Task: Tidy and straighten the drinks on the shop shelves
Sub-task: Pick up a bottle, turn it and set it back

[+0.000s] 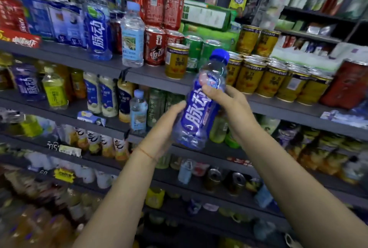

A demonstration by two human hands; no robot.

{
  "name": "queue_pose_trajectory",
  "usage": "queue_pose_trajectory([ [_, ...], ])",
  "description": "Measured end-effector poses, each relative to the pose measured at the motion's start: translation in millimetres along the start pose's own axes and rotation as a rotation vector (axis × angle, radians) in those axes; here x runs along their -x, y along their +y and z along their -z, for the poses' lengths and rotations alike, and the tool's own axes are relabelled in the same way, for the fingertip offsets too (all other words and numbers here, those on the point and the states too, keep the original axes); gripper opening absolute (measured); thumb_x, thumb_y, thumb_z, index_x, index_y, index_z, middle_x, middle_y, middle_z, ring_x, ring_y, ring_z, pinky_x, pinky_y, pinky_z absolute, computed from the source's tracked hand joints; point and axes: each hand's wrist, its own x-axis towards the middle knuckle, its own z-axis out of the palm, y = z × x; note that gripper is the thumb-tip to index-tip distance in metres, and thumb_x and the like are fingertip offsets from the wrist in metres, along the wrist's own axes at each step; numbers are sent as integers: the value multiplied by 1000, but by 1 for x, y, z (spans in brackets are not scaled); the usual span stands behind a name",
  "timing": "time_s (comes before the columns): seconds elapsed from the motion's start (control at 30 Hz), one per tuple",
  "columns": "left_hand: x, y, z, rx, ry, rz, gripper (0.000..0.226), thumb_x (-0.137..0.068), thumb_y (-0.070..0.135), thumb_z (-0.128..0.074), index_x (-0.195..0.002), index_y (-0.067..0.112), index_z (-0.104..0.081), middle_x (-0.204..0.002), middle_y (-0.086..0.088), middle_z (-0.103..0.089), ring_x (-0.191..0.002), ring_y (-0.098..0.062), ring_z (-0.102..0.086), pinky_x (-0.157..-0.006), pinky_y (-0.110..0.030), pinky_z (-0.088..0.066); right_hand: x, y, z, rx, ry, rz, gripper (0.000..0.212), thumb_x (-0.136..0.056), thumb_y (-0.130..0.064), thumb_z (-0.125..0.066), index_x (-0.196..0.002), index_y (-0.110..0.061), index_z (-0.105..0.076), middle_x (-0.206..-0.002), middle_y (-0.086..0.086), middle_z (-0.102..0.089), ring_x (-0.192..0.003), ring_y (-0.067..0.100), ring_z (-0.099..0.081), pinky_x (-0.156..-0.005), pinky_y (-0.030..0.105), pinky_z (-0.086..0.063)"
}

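A clear bottle with a blue label and blue cap (199, 108) is held in front of the shelves, tilted with its cap up and to the right. My left hand (165, 128) cups its lower left side. My right hand (233, 106) grips its upper right side, thumb across the label. A matching blue-label bottle (98, 28) stands upright on the upper shelf (95, 62) at the left, and another one (27, 82) stands on the shelf below, far left.
On the upper shelf stand a pale blue water bottle (132, 36), red cans (155, 46), green cans (194, 52) and a long row of yellow cans (270, 80). Lower shelves hold several juice and tea bottles (100, 96). A small carton (90, 117) lies flat there.
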Motion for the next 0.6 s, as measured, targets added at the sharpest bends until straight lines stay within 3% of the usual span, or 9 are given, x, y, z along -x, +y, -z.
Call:
queue_pose_trajectory([
  [0.13, 18, -49, -39, -72, -150, 86, 84, -55, 46, -87, -125, 9, -58, -111, -17, -70, -89, -28, -69, -91, -50, -52, 44, 24, 52, 8, -19, -68, 41, -79, -25, -79, -113, -6, -66, -106, 10, -74, -87, 18, -70, -76, 30, -54],
  [0.27, 43, -98, -119, -147, -91, 20, 55, -65, 29, -79, -116, 20, -60, -108, -8, -72, -90, -19, -71, -81, -35, -57, 87, 31, 139, 75, -65, -64, 38, -84, -18, -76, -120, -14, -65, -112, 5, -73, -98, 16, -71, -80, 25, -56],
  [0.47, 77, -198, -246, -209, -93, -60, 74, -54, 25, -87, -120, 16, -55, -115, -7, -71, -104, -22, -68, -84, -33, -56, 165, 59, 291, 214, -82, -72, 63, -75, -30, -85, -127, -24, -51, -121, -5, -68, -109, 11, -66, -91, 32, -56],
  [0.53, 85, -230, -287, -248, -128, -59, 72, -59, 13, -86, -122, 17, -54, -118, -8, -69, -108, -22, -67, -88, -36, -56, 185, 71, 331, 253, -4, -53, 65, -70, -29, -89, -125, -23, -53, -118, -4, -69, -107, 11, -67, -94, 37, -56],
  [0.6, 88, -257, -323, -281, -166, -46, 77, -58, 14, -87, -127, 19, -52, -125, -9, -66, -114, -23, -65, -94, -39, -54, 198, 78, 367, 297, 76, -30, 64, -63, -33, -91, -117, -30, -56, -115, -7, -70, -104, 9, -67, -95, 42, -55],
])
